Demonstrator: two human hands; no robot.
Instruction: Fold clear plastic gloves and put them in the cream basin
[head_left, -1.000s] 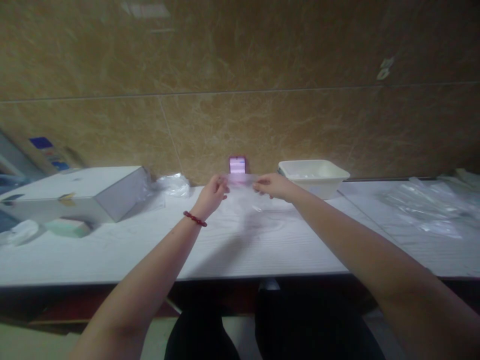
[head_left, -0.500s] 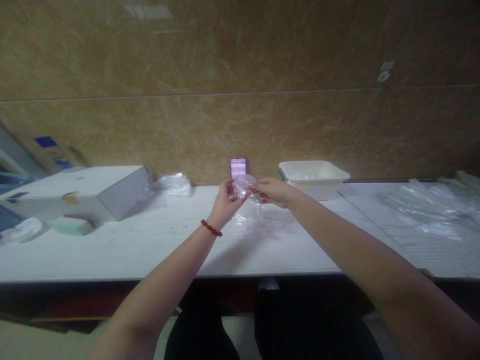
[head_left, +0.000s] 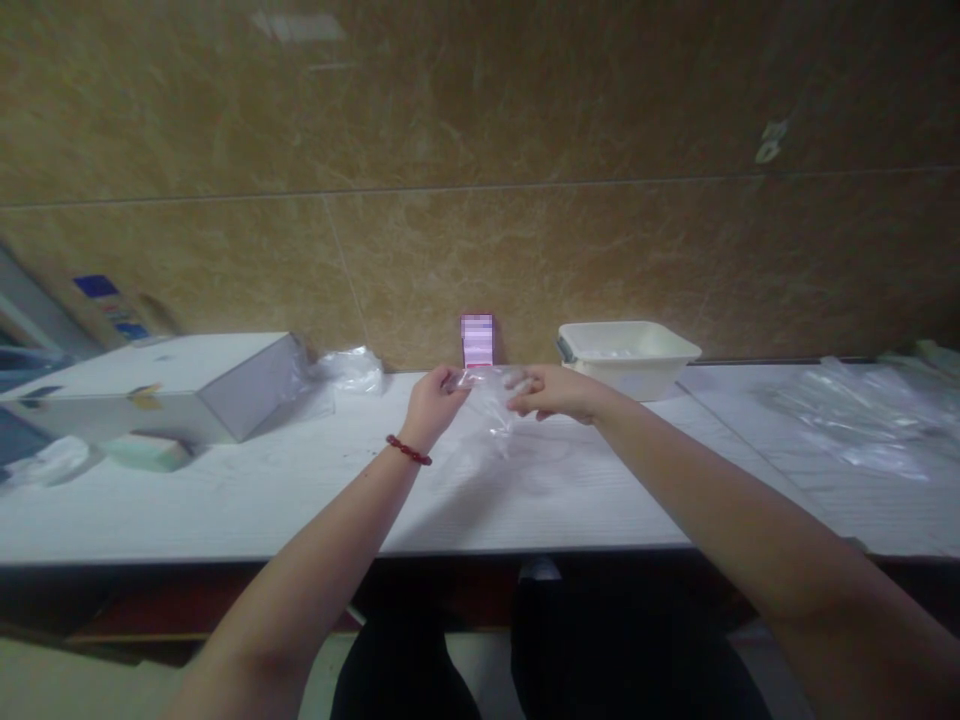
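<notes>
A clear plastic bag [head_left: 491, 408] hangs between my two hands above the white table [head_left: 247, 510]. My left hand [head_left: 437, 400], with a red bead bracelet [head_left: 409, 450] at the wrist, pinches the bag's upper left edge. The upper right part of the bag is gripped by my right hand [head_left: 551, 392], its fingers curled. Behind the bag a phone [head_left: 478, 341] with a lit screen leans upright against the wall.
Right of the phone stands a cream plastic bin [head_left: 645, 378]. Flat clear bags [head_left: 855, 410] lie at the far right. On the left are a white box [head_left: 225, 385], crumpled plastic [head_left: 352, 370], a pale green block [head_left: 146, 452] and a blue-labelled item [head_left: 112, 305] by the wall.
My hands have moved apart, the left one leftward and the right one slightly rightward. The bag, bunched up before, is now stretched between them, and more of the phone screen shows.
</notes>
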